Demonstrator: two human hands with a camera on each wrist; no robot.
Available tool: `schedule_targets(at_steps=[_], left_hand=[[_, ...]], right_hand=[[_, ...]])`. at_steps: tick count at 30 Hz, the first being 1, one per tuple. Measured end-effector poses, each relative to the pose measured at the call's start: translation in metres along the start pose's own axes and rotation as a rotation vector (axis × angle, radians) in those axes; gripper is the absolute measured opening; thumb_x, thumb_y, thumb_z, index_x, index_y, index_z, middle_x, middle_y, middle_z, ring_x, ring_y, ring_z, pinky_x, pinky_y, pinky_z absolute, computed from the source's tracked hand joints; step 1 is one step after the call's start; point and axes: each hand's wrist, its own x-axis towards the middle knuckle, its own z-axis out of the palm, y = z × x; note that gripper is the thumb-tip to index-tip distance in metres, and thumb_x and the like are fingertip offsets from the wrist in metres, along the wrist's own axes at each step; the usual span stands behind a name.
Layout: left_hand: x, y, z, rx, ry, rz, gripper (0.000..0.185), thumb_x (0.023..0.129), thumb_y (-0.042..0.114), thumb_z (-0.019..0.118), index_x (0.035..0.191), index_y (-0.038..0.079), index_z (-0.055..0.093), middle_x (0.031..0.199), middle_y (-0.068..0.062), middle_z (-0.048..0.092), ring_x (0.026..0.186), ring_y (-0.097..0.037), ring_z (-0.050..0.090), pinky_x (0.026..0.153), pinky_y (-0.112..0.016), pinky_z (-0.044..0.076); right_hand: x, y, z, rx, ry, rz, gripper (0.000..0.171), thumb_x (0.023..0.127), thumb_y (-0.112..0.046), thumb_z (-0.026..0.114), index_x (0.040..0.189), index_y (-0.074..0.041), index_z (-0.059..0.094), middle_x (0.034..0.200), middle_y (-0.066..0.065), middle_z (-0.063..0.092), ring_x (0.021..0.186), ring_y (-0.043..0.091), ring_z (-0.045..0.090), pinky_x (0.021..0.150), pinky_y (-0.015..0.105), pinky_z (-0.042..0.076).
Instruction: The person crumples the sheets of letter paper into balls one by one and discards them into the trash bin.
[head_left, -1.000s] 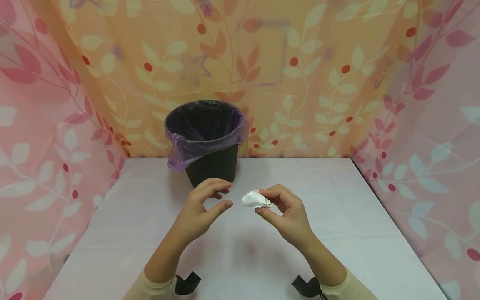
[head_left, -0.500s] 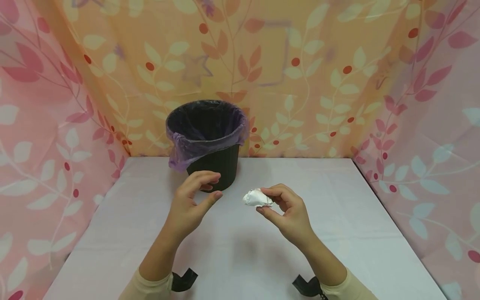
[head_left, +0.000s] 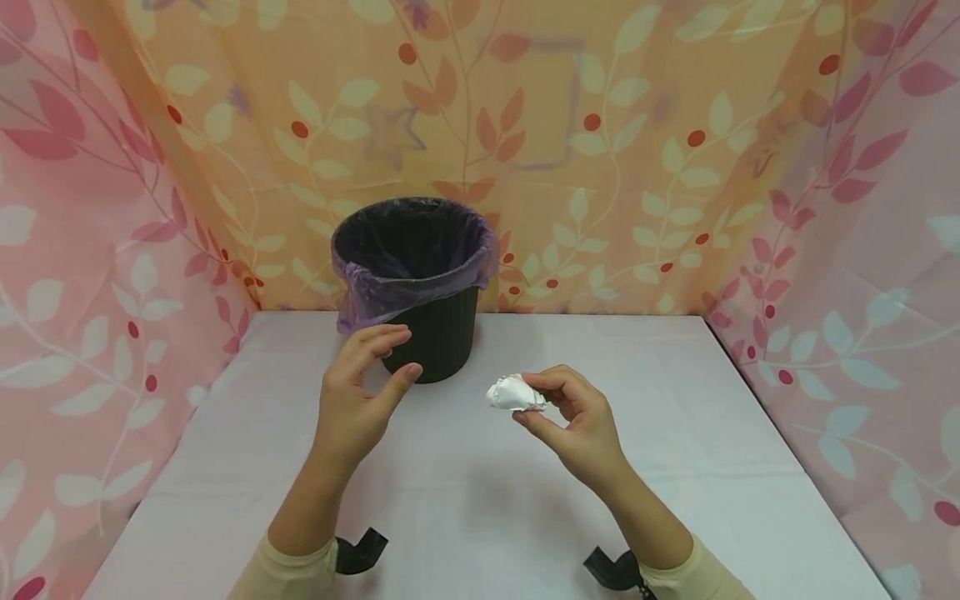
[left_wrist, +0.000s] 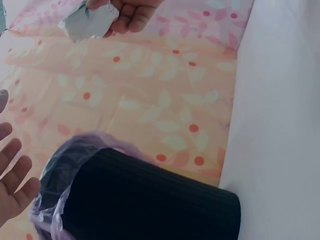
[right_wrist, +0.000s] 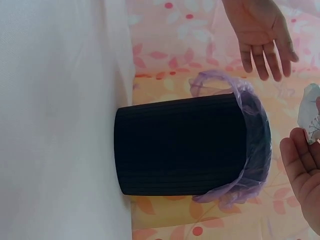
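A crumpled white paper ball (head_left: 513,393) is pinched between the thumb and fingertips of my right hand (head_left: 570,421), held above the middle of the table. The same paper ball (left_wrist: 87,22) shows at the top of the left wrist view and the paper ball (right_wrist: 309,112) at the right edge of the right wrist view. My left hand (head_left: 360,383) hovers empty with fingers relaxed and spread, just in front of a black bin (head_left: 423,283) lined with a purple bag. The left hand (right_wrist: 260,32) shows its open palm in the right wrist view.
The bin (right_wrist: 185,145) stands at the back of a white table (head_left: 675,467), left of centre. Leaf-patterned curtains (head_left: 840,217) close in the back and both sides. Black wrist straps (head_left: 611,571) show at the bottom.
My left hand has drawn away from the paper, moving left and back toward the bin. My right hand keeps hold of the paper ball in nearly the same place.
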Motion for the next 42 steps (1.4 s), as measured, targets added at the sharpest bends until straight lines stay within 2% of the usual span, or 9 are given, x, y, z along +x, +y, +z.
schedule_targets(at_steps=[9, 14, 23, 25, 31, 37, 42], left_hand=[[0.008, -0.009, -0.011, 0.063, 0.115, 0.006, 0.048, 0.077, -0.006, 0.085, 0.123, 0.002, 0.072, 0.131, -0.009, 0.066, 0.12, -0.015, 0.057, 0.102, -0.018, 0.044], [0.02, -0.014, -0.018, 0.104, 0.118, -0.026, 0.051, 0.079, 0.0, 0.086, 0.127, 0.003, 0.069, 0.135, -0.008, 0.064, 0.127, -0.019, 0.054, 0.104, -0.017, 0.043], [0.039, -0.02, -0.032, 0.162, 0.11, -0.122, 0.052, 0.085, 0.017, 0.086, 0.133, 0.008, 0.067, 0.139, -0.001, 0.061, 0.131, -0.015, 0.051, 0.108, -0.02, 0.043], [0.043, -0.022, -0.033, 0.173, 0.103, -0.139, 0.054, 0.086, 0.021, 0.085, 0.135, 0.01, 0.066, 0.14, -0.001, 0.061, 0.133, -0.016, 0.05, 0.11, -0.024, 0.044], [0.057, -0.027, -0.035, 0.186, 0.078, -0.168, 0.06, 0.087, 0.031, 0.084, 0.14, 0.013, 0.062, 0.148, -0.005, 0.056, 0.136, -0.022, 0.048, 0.11, -0.051, 0.044], [0.071, -0.031, -0.037, 0.207, 0.048, -0.217, 0.071, 0.087, 0.04, 0.082, 0.147, 0.012, 0.055, 0.156, -0.006, 0.047, 0.138, -0.027, 0.043, 0.113, -0.056, 0.039], [0.082, -0.04, -0.039, 0.222, 0.036, -0.272, 0.082, 0.087, 0.046, 0.081, 0.152, 0.011, 0.048, 0.151, -0.016, 0.044, 0.131, -0.034, 0.042, 0.108, -0.057, 0.045]], right_hand=[[0.0, 0.0, -0.002, -0.002, 0.0, -0.012, 0.044, 0.081, 0.009, 0.081, 0.121, -0.004, 0.068, 0.113, 0.012, 0.066, 0.101, 0.02, 0.066, 0.091, 0.025, 0.057], [0.0, 0.0, -0.003, 0.001, 0.009, -0.014, 0.044, 0.081, 0.01, 0.081, 0.12, -0.003, 0.068, 0.112, 0.013, 0.066, 0.101, 0.02, 0.067, 0.091, 0.025, 0.057], [0.0, -0.001, -0.004, 0.002, 0.003, -0.012, 0.043, 0.081, 0.009, 0.081, 0.121, -0.003, 0.067, 0.113, 0.013, 0.066, 0.101, 0.02, 0.066, 0.091, 0.025, 0.057], [0.0, -0.001, -0.005, 0.003, 0.002, -0.011, 0.043, 0.081, 0.009, 0.081, 0.121, -0.003, 0.067, 0.113, 0.013, 0.066, 0.101, 0.019, 0.067, 0.091, 0.025, 0.057], [0.0, 0.0, -0.006, 0.0, 0.0, -0.004, 0.044, 0.082, 0.008, 0.081, 0.122, -0.004, 0.067, 0.113, 0.012, 0.066, 0.1, 0.019, 0.066, 0.09, 0.024, 0.057], [0.0, 0.0, -0.006, -0.004, 0.003, 0.0, 0.044, 0.082, 0.008, 0.081, 0.122, -0.005, 0.068, 0.114, 0.011, 0.066, 0.1, 0.019, 0.066, 0.091, 0.025, 0.057], [0.001, 0.0, -0.007, -0.005, 0.006, 0.005, 0.044, 0.082, 0.007, 0.082, 0.122, -0.006, 0.068, 0.114, 0.01, 0.066, 0.101, 0.02, 0.066, 0.091, 0.026, 0.057]])
